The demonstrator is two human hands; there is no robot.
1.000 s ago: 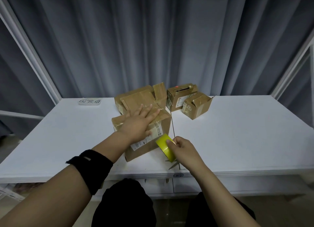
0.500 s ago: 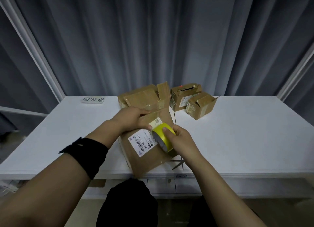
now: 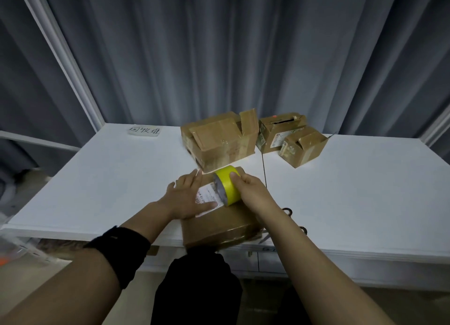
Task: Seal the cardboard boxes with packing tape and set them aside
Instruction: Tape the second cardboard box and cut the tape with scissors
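Note:
A brown cardboard box (image 3: 219, 227) with a white shipping label lies at the near edge of the white table (image 3: 109, 178). My left hand (image 3: 187, 198) presses flat on its top, fingers straight, partly over the label. My right hand (image 3: 250, 190) grips a yellow roll of packing tape (image 3: 227, 187), held against the far part of the box top. Three more cardboard boxes stand at the back: a large one (image 3: 219, 142) with a raised flap, a middle one (image 3: 277, 134) and a small one (image 3: 303, 146) with open flaps.
Scissors (image 3: 292, 217) lie on the table just right of my right forearm, partly hidden. A handwritten paper label (image 3: 145, 131) sits at the back left. Grey curtains hang behind the table. The table's left and right parts are bare white surface.
The box has been laid flat with its label face up. My left hand has flattened onto its top. My right hand has carried the tape roll up to the far part of the box.

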